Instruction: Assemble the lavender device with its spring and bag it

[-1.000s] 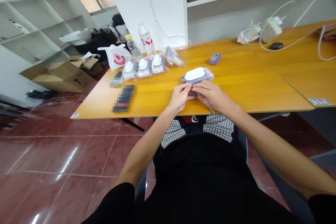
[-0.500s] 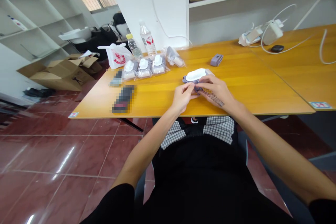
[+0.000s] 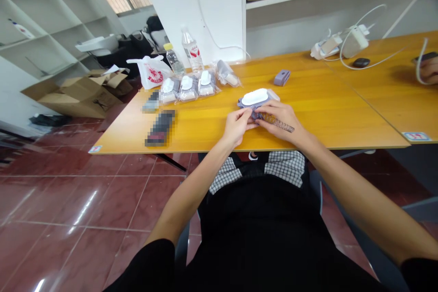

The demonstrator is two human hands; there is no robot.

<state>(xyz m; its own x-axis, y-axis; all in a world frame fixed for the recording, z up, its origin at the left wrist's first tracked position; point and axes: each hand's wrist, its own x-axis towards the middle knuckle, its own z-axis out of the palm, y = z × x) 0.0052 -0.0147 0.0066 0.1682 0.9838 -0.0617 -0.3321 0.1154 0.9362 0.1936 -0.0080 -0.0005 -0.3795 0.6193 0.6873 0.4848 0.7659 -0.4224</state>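
Observation:
My left hand [image 3: 236, 127] and my right hand [image 3: 278, 121] meet at the middle of the yellow wooden table [image 3: 325, 118], pinching the near edge of a lavender plastic case [image 3: 247, 103]. A white oval lid [image 3: 254, 97] sits on top of that case. Under my right palm, a thin ribbed strip [image 3: 282, 124] sticks out to the right, and my right fingers hold its inner end. The contact point between my fingers is partly hidden. Several white-topped items in clear bags [image 3: 187, 89] lie in a row beyond my hands.
A small lavender piece [image 3: 282, 77] lies to the right. Two plastic bottles [image 3: 190, 50] and a white carrier bag [image 3: 148, 73] stand at the back. Two pixelated objects [image 3: 161, 127] lie at left. A co-worker's hand [image 3: 429, 70] and white chargers with cables [image 3: 356, 42] occupy the adjoining table.
The ribbed strip has swung from pointing toward the table's near edge to pointing more rightward. My hands have come slightly closer to the case. A co-worker's hand has reappeared at the right edge.

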